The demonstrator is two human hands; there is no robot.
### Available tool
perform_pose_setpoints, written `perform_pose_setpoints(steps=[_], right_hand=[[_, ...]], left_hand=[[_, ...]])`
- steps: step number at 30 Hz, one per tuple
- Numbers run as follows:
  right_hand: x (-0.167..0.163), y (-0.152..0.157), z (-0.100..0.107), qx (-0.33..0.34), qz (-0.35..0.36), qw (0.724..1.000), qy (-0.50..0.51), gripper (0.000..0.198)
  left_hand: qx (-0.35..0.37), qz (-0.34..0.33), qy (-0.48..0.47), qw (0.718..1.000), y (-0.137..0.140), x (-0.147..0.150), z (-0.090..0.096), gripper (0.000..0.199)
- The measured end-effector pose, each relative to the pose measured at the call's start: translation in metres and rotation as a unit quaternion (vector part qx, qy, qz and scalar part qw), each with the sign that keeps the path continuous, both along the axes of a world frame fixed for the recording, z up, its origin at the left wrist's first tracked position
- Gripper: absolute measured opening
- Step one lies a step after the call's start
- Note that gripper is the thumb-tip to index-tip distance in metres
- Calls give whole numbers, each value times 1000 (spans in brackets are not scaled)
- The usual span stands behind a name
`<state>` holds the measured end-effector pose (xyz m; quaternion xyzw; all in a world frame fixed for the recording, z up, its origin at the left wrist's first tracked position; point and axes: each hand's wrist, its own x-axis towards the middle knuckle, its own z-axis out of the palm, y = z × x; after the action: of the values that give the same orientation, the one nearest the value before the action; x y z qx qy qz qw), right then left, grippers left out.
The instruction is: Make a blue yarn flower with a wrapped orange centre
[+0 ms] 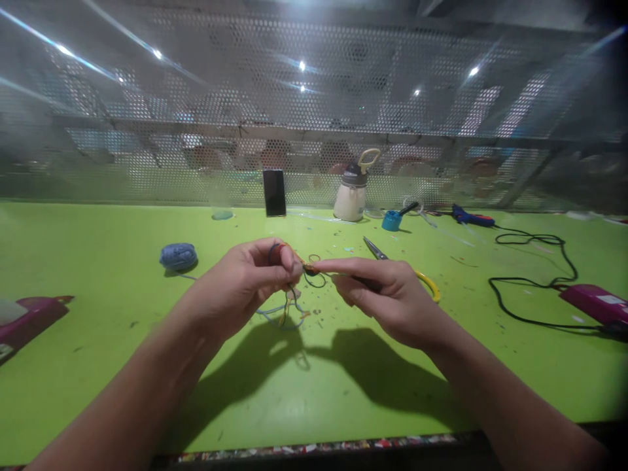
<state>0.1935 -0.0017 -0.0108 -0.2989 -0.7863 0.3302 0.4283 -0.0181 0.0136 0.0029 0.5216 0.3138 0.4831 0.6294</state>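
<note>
My left hand (245,278) pinches a small piece of yarn work (310,269), orange and dark, between thumb and fingers. Dark blue and orange strands loop over its index finger and hang below. My right hand (387,294) is closed around a thin tool with a dark handle (369,283), which looks like a crochet hook and is mostly hidden by the fingers. Its index fingertip touches the yarn piece. Light blue yarn (279,314) lies in loose loops under the hands. Left of them rests a ball of blue yarn (178,256).
Scissors (428,286) with a yellow handle lie partly behind my right hand. Farther back stand a phone (274,193), a bottle (350,196) and a blue pot (391,220). A glue gun (471,216), black cable (524,320) and magenta devices (591,304) (36,320) flank the green table (98,392).
</note>
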Motion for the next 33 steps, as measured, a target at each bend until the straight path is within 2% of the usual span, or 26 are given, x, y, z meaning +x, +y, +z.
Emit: perform_pose_setpoints(steps=[3, 8, 12, 15, 18, 25, 29, 33], right_hand=[[-2, 1, -3, -54, -8, 997, 53, 32], [-4, 4, -6, -128, -28, 985, 114, 29], [-4, 3, -6, -159, -27, 978, 132, 27], [-5, 3, -5, -173, -21, 975, 140, 27], [-5, 4, -6, -177, -18, 973, 145, 26], [-8, 1, -4, -160, -45, 981, 102, 27], [-9, -1, -2, -144, -57, 984, 87, 28], [-9, -2, -1, -128, -49, 988, 73, 27]], left_hand=[[-13, 25, 2, 1000, -2, 2, 1, 20], [24, 21, 39, 999, -3, 4, -1, 41], [35, 19, 34, 999, -2, 5, -2, 44], [31, 18, 42, 998, -2, 5, -4, 38], [28, 13, 61, 998, -3, 5, -5, 30], [15, 17, 39, 999, -6, 6, -1, 39], [-4, 19, 11, 1000, -5, 4, 2, 28], [8, 30, 63, 997, -4, 4, -1, 33]])
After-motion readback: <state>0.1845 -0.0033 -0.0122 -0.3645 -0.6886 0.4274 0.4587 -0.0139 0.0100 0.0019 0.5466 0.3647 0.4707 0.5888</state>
